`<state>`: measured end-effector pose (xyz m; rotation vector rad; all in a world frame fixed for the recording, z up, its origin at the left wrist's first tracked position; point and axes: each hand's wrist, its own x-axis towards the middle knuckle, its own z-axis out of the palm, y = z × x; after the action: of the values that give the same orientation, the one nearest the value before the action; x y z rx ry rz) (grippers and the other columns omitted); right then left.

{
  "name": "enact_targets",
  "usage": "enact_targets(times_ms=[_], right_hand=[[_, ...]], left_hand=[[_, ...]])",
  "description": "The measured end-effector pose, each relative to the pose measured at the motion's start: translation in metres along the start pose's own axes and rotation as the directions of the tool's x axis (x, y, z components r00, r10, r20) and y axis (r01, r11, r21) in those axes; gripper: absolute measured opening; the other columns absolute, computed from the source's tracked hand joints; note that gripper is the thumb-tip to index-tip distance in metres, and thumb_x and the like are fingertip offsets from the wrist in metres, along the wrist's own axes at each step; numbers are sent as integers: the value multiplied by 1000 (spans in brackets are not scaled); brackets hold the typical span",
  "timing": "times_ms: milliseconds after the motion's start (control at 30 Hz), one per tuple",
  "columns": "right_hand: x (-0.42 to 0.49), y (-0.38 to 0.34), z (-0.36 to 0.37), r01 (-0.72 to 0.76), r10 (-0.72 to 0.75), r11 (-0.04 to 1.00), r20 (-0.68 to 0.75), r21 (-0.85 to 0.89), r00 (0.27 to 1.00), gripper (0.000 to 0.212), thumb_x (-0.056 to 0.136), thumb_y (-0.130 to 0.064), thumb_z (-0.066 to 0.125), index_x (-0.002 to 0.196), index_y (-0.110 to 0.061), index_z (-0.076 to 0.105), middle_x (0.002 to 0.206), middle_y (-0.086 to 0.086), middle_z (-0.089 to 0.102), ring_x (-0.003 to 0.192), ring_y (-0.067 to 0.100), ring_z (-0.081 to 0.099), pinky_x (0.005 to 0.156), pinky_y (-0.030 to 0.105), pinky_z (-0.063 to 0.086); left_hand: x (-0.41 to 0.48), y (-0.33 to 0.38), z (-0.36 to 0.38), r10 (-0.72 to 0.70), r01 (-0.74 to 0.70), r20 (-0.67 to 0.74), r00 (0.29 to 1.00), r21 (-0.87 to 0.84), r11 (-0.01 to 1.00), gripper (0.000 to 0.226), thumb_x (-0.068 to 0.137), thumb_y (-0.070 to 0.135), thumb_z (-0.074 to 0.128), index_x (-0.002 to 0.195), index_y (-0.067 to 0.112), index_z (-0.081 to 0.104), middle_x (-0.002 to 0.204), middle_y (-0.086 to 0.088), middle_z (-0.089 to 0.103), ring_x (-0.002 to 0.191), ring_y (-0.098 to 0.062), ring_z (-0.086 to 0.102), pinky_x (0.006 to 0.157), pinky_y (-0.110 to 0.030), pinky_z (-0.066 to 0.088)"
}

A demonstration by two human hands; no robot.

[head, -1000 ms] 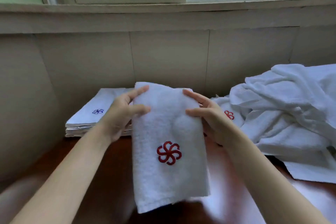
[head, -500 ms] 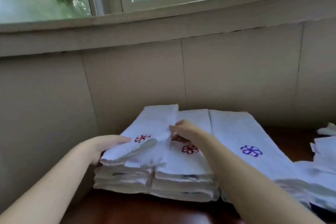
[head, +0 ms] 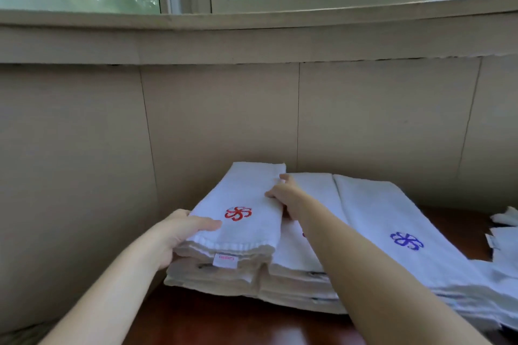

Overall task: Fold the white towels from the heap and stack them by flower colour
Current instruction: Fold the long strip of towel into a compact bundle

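A folded white towel with a red flower (head: 246, 193) lies flat on top of the leftmost stack of folded towels (head: 213, 274). My left hand (head: 173, 235) grips its near left corner, thumb on top and fingers under the fold. My right hand (head: 286, 193) pinches the towel's right edge. A second stack (head: 311, 185) lies just to the right; its red flower is mostly hidden behind my right forearm. Further right is a stack topped by a blue-flower towel (head: 392, 218).
The stacks rest on a dark red-brown table (head: 224, 316), pushed close to a beige panelled wall (head: 224, 120) below a window. Loose white towels of the heap (head: 504, 232) show at the right edge.
A second ago I held the red-flower towel upright in front of me near the heap. My view has turned left, and the towel now lies flat on the left stack.
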<state>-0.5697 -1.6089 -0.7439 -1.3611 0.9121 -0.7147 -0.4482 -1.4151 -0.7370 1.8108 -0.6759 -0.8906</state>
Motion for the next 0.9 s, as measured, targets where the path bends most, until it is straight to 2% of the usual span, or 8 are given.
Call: enact_targets(times_ms=[67, 167, 333, 467, 600, 667, 767, 900], right_hand=[[5, 3, 3, 36, -36, 999, -10, 17, 999, 57, 91, 3, 44, 142, -22, 37, 120, 12, 51, 91, 24, 56, 76, 32, 50], [16, 2, 6, 90, -90, 996, -15, 19, 996, 57, 89, 5, 43, 139, -23, 40, 113, 10, 51, 90, 24, 55, 77, 32, 48], [38, -1, 6, 83, -80, 994, -53, 68, 995, 49, 93, 0, 48, 138, -19, 44, 133, 17, 52, 105, 27, 59, 88, 38, 48], [50, 7, 11, 263, -254, 962, -111, 71, 961, 63, 86, 10, 38, 136, -26, 50, 133, 12, 51, 105, 25, 59, 82, 28, 51], [55, 17, 13, 261, -332, 830, -60, -494, 941, 52, 98, -16, 38, 148, -28, 29, 142, 11, 43, 123, 30, 48, 97, 31, 38], [53, 17, 14, 192, -340, 617, -39, -763, 940, 48, 100, -26, 33, 147, -24, 26, 138, 17, 45, 121, 35, 46, 93, 33, 36], [40, 12, 19, 50, -430, 337, -106, -940, 897, 37, 99, -23, 31, 131, -14, 46, 147, 25, 27, 130, 42, 31, 106, 42, 27], [5, 10, 35, 190, -201, 307, 132, -932, 971, 56, 100, -43, 27, 145, -10, 32, 155, 21, 13, 143, 36, 12, 115, 47, 16]], left_hand=[[1, -3, 0, 58, -57, -29, 998, 31, 998, 46, 76, 17, 78, 115, 10, 54, 104, -12, 68, 89, -28, 68, 73, -37, 55], [3, 0, -1, 129, -130, -75, 989, -10, 991, 44, 76, 9, 76, 112, 13, 51, 94, -7, 67, 75, -22, 67, 62, -32, 54], [6, -6, -1, 115, -115, -50, 992, -9, 993, 57, 77, 13, 76, 125, 13, 44, 101, -7, 63, 77, -22, 64, 55, -28, 49], [10, -6, -2, 161, -158, -68, 985, 41, 987, 76, 83, 17, 70, 144, 26, 26, 121, -2, 50, 88, -17, 54, 61, -29, 42], [12, -2, 2, 253, -205, -136, 958, 296, 933, 71, 88, 11, 52, 148, 30, 20, 129, -6, 47, 91, -21, 49, 70, -30, 37], [7, 0, 4, 267, -165, -147, 952, 490, 856, 68, 87, 9, 38, 148, 30, 17, 103, -3, 54, 74, -22, 52, 60, -29, 37], [0, 2, 6, 291, -17, -197, 936, 801, 599, 59, 86, 15, 33, 143, 24, 22, 103, -7, 55, 92, -28, 55, 69, -32, 41], [-4, 2, 24, 491, 3, -149, 859, 958, 286, 43, 91, 16, 35, 133, 20, 37, 131, -5, 39, 120, -26, 41, 82, -35, 36]])
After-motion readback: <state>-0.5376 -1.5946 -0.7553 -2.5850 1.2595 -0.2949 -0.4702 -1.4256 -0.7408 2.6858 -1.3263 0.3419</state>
